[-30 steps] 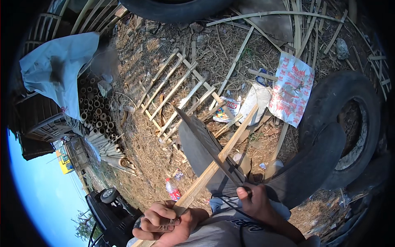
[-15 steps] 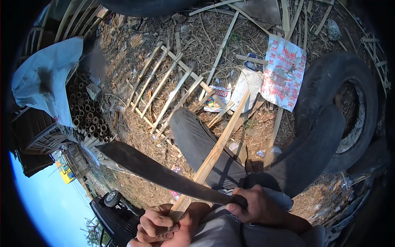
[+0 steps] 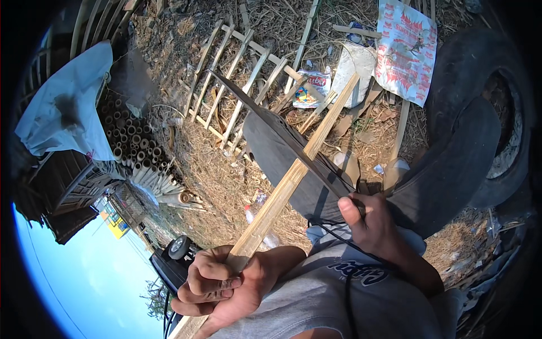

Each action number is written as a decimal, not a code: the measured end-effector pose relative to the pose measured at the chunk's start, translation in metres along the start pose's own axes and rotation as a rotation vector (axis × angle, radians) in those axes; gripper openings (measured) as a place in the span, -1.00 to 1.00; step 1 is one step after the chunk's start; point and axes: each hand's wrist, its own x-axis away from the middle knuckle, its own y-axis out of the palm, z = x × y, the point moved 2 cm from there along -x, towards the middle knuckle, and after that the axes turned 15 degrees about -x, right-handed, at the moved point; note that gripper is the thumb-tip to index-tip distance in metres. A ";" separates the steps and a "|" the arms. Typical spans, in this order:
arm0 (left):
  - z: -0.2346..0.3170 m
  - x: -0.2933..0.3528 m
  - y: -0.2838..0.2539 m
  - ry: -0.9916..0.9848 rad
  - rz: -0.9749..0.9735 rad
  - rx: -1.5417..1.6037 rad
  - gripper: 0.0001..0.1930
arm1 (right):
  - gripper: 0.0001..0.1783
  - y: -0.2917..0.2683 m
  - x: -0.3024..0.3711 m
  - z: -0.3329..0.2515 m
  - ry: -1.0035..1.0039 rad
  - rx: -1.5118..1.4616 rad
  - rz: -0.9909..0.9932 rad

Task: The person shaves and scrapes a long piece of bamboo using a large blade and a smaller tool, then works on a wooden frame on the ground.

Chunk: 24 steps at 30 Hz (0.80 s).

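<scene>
My left hand point(image 3: 217, 285) is closed around the lower part of a long, pale bamboo slat point(image 3: 265, 217). The slat slants up and away to the right, over my dark trouser leg point(image 3: 268, 152). My right hand point(image 3: 370, 223) grips a machete; its handle is mostly hidden by my fingers. The long dark machete blade point(image 3: 271, 124) points up and left and crosses the slat in its upper half. Blade and slat appear to touch there, the blade seen nearly edge-on.
Beyond my legs a ladder-like bamboo frame point(image 3: 236, 65) lies on dry straw. Cut bamboo poles point(image 3: 135, 141) are stacked at left beside a white sheet point(image 3: 42, 124). A pale block point(image 3: 353, 76), a printed sack point(image 3: 406, 62) and a large tyre point(image 3: 446, 62) lie at right.
My right hand has moved up and right, swinging the machete from low across the slat to higher along it, its tip now pointing farther up. The left hand keeps its hold.
</scene>
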 end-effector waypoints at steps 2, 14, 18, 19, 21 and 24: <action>-0.002 0.002 -0.001 0.019 -0.050 0.005 -0.30 | -0.41 -0.004 0.003 -0.015 0.104 -0.029 -0.304; -0.029 -0.035 0.026 -0.080 -0.306 0.232 -0.21 | -0.38 0.002 -0.001 -0.017 -0.070 -0.020 -0.062; -0.066 -0.005 0.036 -0.243 -0.383 0.285 0.02 | -0.33 -0.005 0.012 -0.022 -0.008 -0.075 -0.051; -0.077 0.004 0.031 -0.190 -0.370 0.230 0.03 | -0.32 -0.006 0.013 -0.017 -0.031 -0.054 -0.053; -0.081 0.013 0.025 -0.143 -0.357 0.185 0.04 | -0.32 -0.001 0.020 -0.019 -0.026 -0.077 -0.062; -0.073 0.015 0.028 -0.068 -0.389 0.040 0.04 | -0.32 0.005 0.021 -0.015 0.004 -0.090 -0.092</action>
